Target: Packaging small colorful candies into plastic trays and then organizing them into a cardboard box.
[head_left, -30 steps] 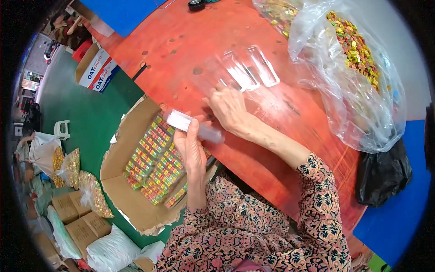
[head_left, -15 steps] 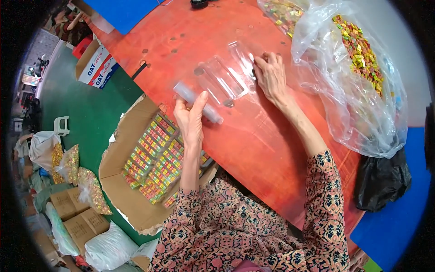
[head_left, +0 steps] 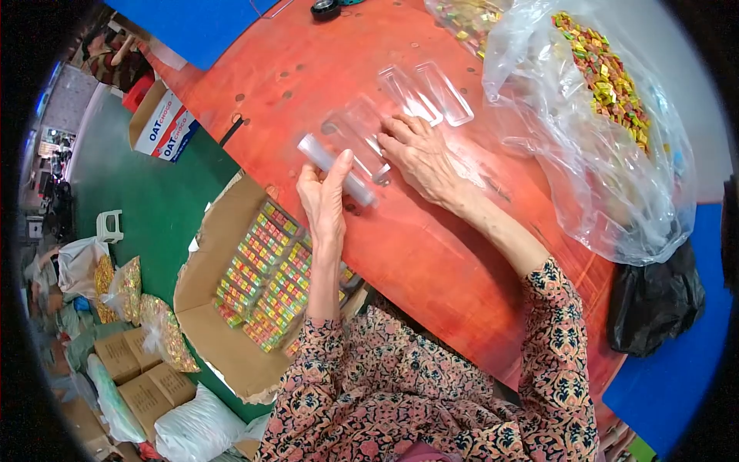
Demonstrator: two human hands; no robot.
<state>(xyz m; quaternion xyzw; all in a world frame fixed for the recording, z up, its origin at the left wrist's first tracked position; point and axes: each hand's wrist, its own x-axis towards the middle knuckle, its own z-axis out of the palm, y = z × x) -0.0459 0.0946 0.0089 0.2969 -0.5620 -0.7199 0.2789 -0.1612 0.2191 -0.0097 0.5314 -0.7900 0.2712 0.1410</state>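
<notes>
My left hand (head_left: pixel 325 196) grips a long clear plastic box (head_left: pixel 336 169), held slanted above the near edge of the red table (head_left: pixel 431 254). My right hand (head_left: pixel 419 154) lies flat on the table with its fingertips touching another clear plastic box (head_left: pixel 360 132). Two more empty clear boxes (head_left: pixel 426 94) lie side by side just beyond the fingers. A big clear plastic bag (head_left: pixel 593 131) full of small colourful candies sits to the right of my right hand.
An open cardboard carton (head_left: pixel 254 289) on the green floor below the table holds rows of filled colourful boxes. A white printed carton (head_left: pixel 160 123) stands further left. Brown cartons and filled bags (head_left: pixel 131 362) lie at lower left. A black bag (head_left: pixel 654 300) hangs at the right.
My right hand has drawn back from the two far boxes to the nearer clear box. My left hand keeps the long box, shifted slightly toward the right hand.
</notes>
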